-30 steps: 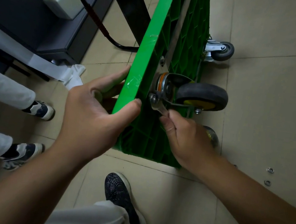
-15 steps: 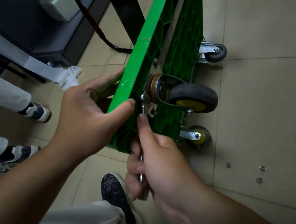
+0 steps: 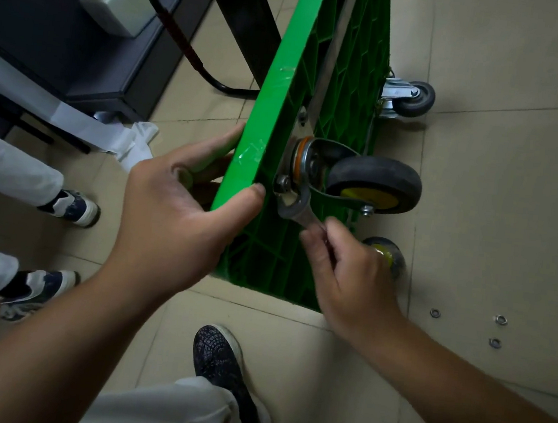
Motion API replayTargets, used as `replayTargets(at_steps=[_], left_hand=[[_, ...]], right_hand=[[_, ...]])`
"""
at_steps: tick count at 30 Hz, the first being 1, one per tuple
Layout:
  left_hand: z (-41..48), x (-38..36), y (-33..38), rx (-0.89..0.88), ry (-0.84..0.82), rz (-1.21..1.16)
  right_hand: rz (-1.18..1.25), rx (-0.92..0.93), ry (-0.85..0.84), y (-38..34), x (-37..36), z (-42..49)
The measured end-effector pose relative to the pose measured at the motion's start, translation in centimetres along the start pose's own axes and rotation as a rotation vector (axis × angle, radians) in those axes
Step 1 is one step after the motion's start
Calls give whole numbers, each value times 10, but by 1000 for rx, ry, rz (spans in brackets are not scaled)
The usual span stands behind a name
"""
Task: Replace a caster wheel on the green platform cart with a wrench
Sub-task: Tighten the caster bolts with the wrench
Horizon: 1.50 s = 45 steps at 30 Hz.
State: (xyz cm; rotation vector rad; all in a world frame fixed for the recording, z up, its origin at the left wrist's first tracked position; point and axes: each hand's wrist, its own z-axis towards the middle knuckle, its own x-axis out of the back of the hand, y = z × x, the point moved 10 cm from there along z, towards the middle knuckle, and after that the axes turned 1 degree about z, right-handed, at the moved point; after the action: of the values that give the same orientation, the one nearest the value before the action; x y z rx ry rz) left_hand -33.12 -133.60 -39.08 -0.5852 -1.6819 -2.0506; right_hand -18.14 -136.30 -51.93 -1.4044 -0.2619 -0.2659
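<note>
Left hand, fingers curled over the cart edge, braces it on its side; right hand pinches the wrench, head just under the caster mounting nut.

no readable text, no labels, no brand marks, no numbers, no signs on anything around the hands
</note>
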Motion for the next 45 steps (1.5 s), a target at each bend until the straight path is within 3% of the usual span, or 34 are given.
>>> replayTargets(at_steps=[3,8,16,18,21,23,27,32,35,41,45], left_hand=[[-1,0,2,-13,3,3],[-1,0,1,-17,1,26],[-3,0,3,-22,34,55],[-4,-1,6,-33,44,70],[-2,-2,7,-33,42,61],[0,-1,6,-22,40,53],[1,0,4,-11,29,27],[1,3,1,-1,24,28],[1,2,0,1,27,29],[0,0,0,1,23,21],[0,-2,2,-10,22,25]], right_hand=[[-64,56,12,1,2,17],[-56,89,-104,6,-13,22],[131,-182,-272,-5,-25,3],[251,-312,-327,-15,-30,-8],[729,-626,-439,-37,-51,-33],[879,-655,-463,-54,-54,-37],[843,-605,-409,-45,-49,-34],[217,-248,-325,-2,-34,-45],[9,-83,-223,24,-22,-34],[-31,156,6,-1,1,10],[-71,169,-23,-3,-4,24]])
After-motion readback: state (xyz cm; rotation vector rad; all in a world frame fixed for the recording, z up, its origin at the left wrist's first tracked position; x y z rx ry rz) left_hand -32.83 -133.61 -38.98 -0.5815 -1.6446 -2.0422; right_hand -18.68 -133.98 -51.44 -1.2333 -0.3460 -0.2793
